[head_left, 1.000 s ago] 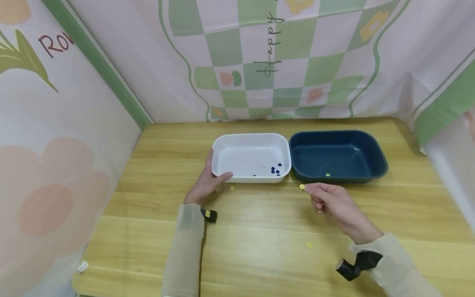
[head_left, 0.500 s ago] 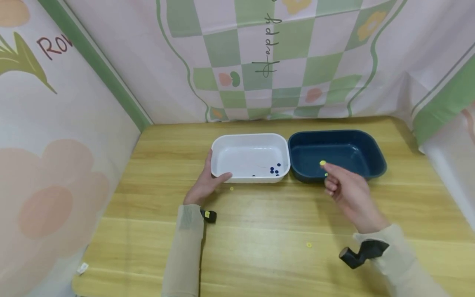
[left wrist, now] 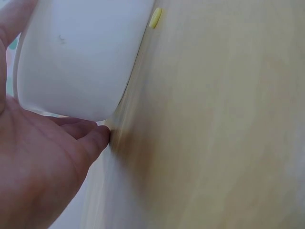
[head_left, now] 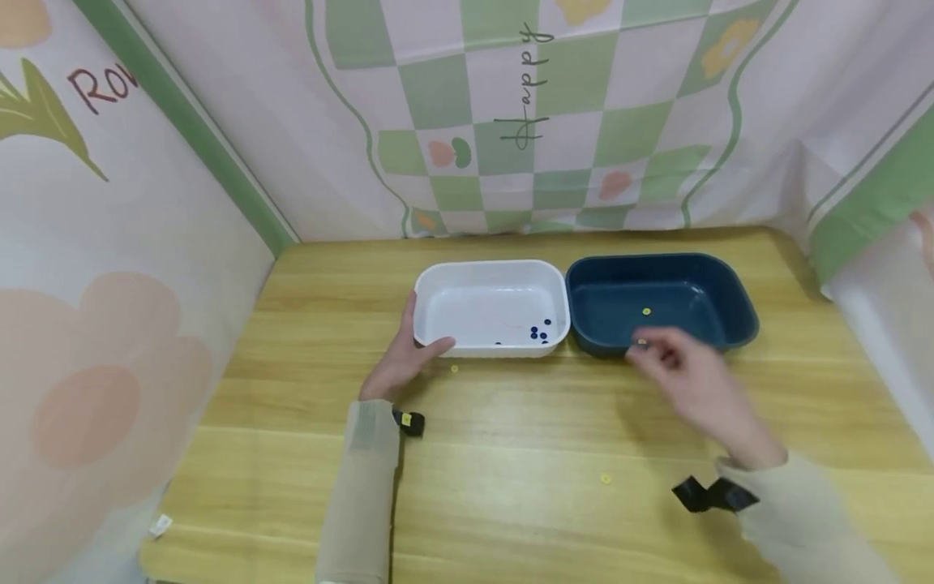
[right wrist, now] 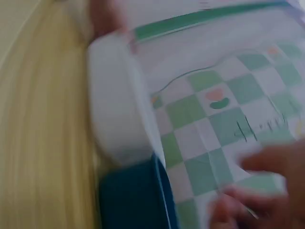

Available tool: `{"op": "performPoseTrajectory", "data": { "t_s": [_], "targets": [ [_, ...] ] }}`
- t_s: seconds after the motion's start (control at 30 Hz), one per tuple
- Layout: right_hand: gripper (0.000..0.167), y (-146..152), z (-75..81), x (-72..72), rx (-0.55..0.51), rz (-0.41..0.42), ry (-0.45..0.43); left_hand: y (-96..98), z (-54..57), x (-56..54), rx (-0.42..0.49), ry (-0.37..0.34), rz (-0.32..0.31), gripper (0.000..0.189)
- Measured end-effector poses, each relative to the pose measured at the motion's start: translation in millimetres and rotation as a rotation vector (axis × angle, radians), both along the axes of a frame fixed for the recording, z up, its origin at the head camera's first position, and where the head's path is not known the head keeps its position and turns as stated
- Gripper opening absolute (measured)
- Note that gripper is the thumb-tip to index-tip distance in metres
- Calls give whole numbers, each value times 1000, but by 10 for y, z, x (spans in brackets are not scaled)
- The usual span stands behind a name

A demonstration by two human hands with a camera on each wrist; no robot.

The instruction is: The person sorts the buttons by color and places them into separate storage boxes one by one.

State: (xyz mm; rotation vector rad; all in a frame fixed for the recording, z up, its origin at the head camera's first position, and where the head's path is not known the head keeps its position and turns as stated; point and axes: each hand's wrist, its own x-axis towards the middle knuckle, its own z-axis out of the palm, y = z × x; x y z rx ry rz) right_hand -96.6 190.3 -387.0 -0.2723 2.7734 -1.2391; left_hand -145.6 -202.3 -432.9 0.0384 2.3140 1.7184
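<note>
My left hand [head_left: 397, 361] grips the left end of a white plastic basin [head_left: 489, 352], thumb over the front rim and fingers along the side. Several small dark blue buttons [head_left: 534, 330] lie on its floor toward the right. Over the front rim of a dark blue basin [head_left: 737, 328] hovers my right hand [head_left: 689, 385], blurred, thumb and fingers apart and holding nothing. One yellow button [head_left: 646, 311] lies inside that basin, beyond the fingertips; a second yellow button [head_left: 642, 342] shows between thumb and fingers.
Another yellow button [left wrist: 156, 17] lies on the table by the white basin's front wall. Nearer me is a further yellow button [head_left: 606, 479] on the wooden table [head_left: 503, 487]. A printed curtain [head_left: 503, 186] hangs behind the touching basins.
My right hand carried a yellow button from the table's middle over the dark blue basin and let it go; it now lies inside. The left hand stayed on the white basin.
</note>
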Motion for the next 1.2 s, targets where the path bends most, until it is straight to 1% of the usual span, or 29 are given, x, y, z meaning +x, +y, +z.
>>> {"op": "performPoseTrajectory", "data": {
  "t_s": [0.03,0.07,0.1,0.13,0.17,0.2,0.23,0.27,0.33,0.43,0.5,0.63,0.7,0.77,0.8,0.87,0.93,1.0,1.03,1.1,1.2],
  "targets": [
    [32,-32,-47,69,166,88,34,-1,-7,-3,-2,3,-2,110],
    [25,-66,-97,141,283,184,39,-1,-13,-5,-1,4,-4,110],
    [22,-100,-145,210,368,270,15,0,-17,-6,1,3,-5,110],
    [22,-134,-192,276,435,345,-5,-5,-44,-20,0,-2,-2,110],
    [24,-164,-239,332,476,400,-49,-13,-76,-38,-7,-7,3,111],
    [27,-189,-282,379,505,438,-76,-21,-115,-58,-12,-12,9,111],
    [30,-211,-319,417,522,455,-93,-28,-156,-77,-16,-14,16,111],
    [32,-230,-354,443,531,462,-98,-35,-194,-96,-21,-15,21,111],
    [33,-251,-403,470,525,466,-80,-52,-282,-137,-25,-20,30,112],
    [34,-250,-433,468,513,478,-52,-59,-334,-152,-21,-11,34,112],
    [32,-231,-438,439,514,478,-25,-60,-347,-155,-13,-11,38,112],
    [28,-178,-428,336,537,414,43,-62,-344,-167,-26,12,50,111],
    [25,-173,-425,309,532,395,48,-64,-339,-168,-32,21,60,110],
    [22,-193,-435,315,522,419,64,-70,-338,-163,-31,22,59,109],
    [20,-213,-444,331,520,445,83,-71,-339,-159,-28,19,61,109],
    [16,-266,-466,380,535,493,150,-71,-343,-156,-20,16,60,110],
    [15,-323,-485,438,585,526,278,-69,-349,-163,-11,15,54,110],
    [17,-381,-500,501,662,540,420,-69,-351,-168,-12,11,51,110],
    [17,-409,-505,534,704,545,475,-70,-352,-170,-13,8,48,110],
    [15,-464,-516,605,773,563,559,-74,-355,-172,-18,-2,43,110],
    [12,-534,-552,712,849,594,635,-75,-342,-167,-37,-18,37,110]
  ]
}}
